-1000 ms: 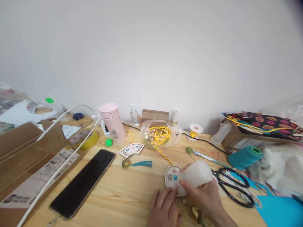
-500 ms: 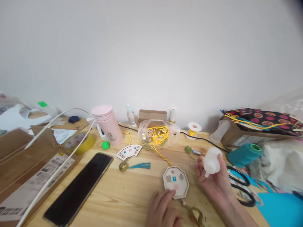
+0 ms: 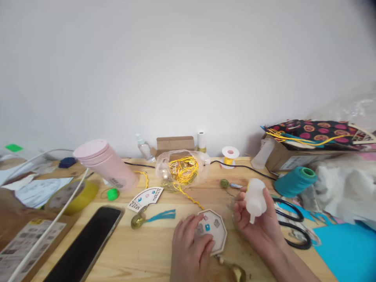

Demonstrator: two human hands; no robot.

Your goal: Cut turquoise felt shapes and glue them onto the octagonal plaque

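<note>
My right hand holds a small white squeeze bottle between thumb and fingers, its thin nozzle pointing down. To its left lies a pale octagonal plaque with small blue, pink and grey pieces on it. My left hand grips the plaque's left side, its fingers along the edge and the thumb over the lower face, hiding part of it. A yellow cord runs from the plaque's top, and a bead and a brass-coloured bell hang at its bottom. A fan-shaped plaque with a bell and blue tassel lies further left.
A phone, a pink tumbler and yellow tape are on the left. Behind stand a plastic bag of yellow cord and a spool. Scissors, teal thread and a full box are on the right.
My left hand has moved up onto the plaque's left side, covering the pink piece. The right hand still holds the bottle tilted downward. The view has swung slightly to the right.
</note>
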